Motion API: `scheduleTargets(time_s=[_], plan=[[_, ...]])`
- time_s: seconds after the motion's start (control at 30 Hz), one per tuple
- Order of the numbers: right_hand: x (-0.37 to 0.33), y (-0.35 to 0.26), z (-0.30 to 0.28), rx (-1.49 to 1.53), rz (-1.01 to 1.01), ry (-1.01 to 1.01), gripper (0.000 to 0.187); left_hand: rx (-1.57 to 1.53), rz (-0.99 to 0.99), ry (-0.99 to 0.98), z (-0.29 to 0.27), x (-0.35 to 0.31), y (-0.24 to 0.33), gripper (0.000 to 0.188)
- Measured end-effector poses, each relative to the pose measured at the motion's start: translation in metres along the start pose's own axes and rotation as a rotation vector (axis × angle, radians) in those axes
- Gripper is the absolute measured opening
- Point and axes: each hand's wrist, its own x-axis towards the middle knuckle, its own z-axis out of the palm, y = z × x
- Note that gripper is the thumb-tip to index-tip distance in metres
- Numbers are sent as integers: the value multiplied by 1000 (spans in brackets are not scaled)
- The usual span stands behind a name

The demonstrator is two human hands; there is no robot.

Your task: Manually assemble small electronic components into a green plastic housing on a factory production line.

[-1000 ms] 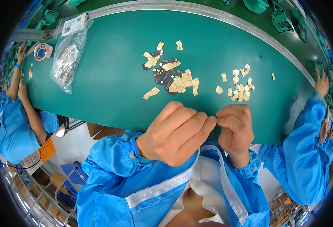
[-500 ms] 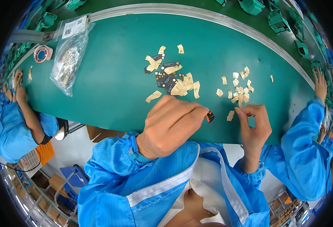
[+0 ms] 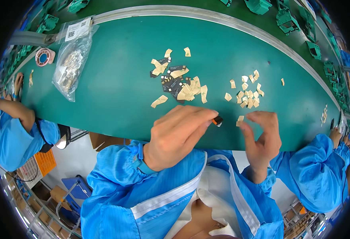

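Note:
Between the thumb and fingertips of my left hand (image 3: 179, 133) is a small black-and-orange part (image 3: 218, 120); most of it hides behind the fingers. My right hand (image 3: 262, 137), to its right, has thumb and index finger apart with nothing visible between them. A pale paper piece (image 3: 239, 120) lies by the right thumb tip. Just beyond is a cluster of small cream paper pieces (image 3: 250, 95) on the green table. Farther left, black flexible strips (image 3: 173, 84) lie mixed with longer cream backing pieces (image 3: 187, 91).
A clear plastic bag (image 3: 72, 67) of small parts lies at the left, near a tape roll (image 3: 44, 57). Past the metal rail (image 3: 175, 10), green fixtures (image 3: 287, 20) stand on a belt. Co-workers' blue sleeves (image 3: 310, 171) flank both sides.
My right fingers have spread apart and lifted off the cream pieces. The left hand still holds the black-and-orange part, tilted slightly differently. The right-hand co-worker's hand has drawn back from the rail.

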Motion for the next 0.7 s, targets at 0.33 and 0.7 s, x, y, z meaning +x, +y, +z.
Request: scheduleTargets(time_s=[0.33, 0.7], plan=[[3, -12, 16, 199, -356, -20, 35, 62, 230, -56, 3, -1, 0, 30], [-6, -10, 29, 263, -362, 70, 32, -95, 153, 26, 1, -4, -6, 22]])
